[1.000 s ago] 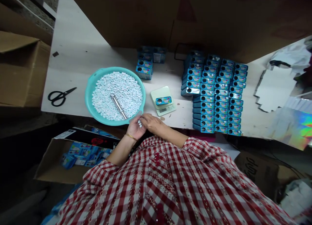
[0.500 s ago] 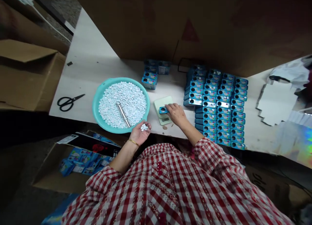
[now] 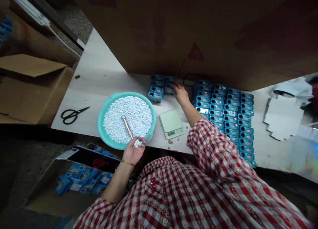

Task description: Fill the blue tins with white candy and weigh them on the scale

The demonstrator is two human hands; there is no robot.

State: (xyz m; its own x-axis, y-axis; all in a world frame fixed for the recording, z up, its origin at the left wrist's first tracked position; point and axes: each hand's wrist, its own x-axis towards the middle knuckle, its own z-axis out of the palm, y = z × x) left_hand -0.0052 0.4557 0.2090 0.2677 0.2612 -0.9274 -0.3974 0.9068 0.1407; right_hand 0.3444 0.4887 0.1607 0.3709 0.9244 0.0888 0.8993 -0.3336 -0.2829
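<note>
My left hand (image 3: 132, 153) is cupped palm up around a small heap of white tablets (image 3: 138, 143). It is at the front rim of a turquoise basin (image 3: 100, 124), which is full of the same tablets, with a shiny metal tube (image 3: 127, 126) lying on top. My right hand (image 3: 182, 95) reaches to the back of the table, its fingertips on a blue tin (image 3: 169, 89) in a small group. Other blue tins (image 3: 155, 97) stand just left of it. Below my right forearm, the pale green scale (image 3: 171, 121) has a bare top.
Rows of blue tins (image 3: 230, 114) fill the right, some with tablets on top. A tall cardboard box (image 3: 159, 33) walls off the back. Black scissors (image 3: 72, 115) lie at the left. An open carton (image 3: 49, 197) below holds blue packs. White card sheets (image 3: 283, 118) lie far right.
My right hand has moved from above the scale to the small tin group at the back, taking the blue tin off the scale. My left hand, still holding tablets, has shifted slightly left and down.
</note>
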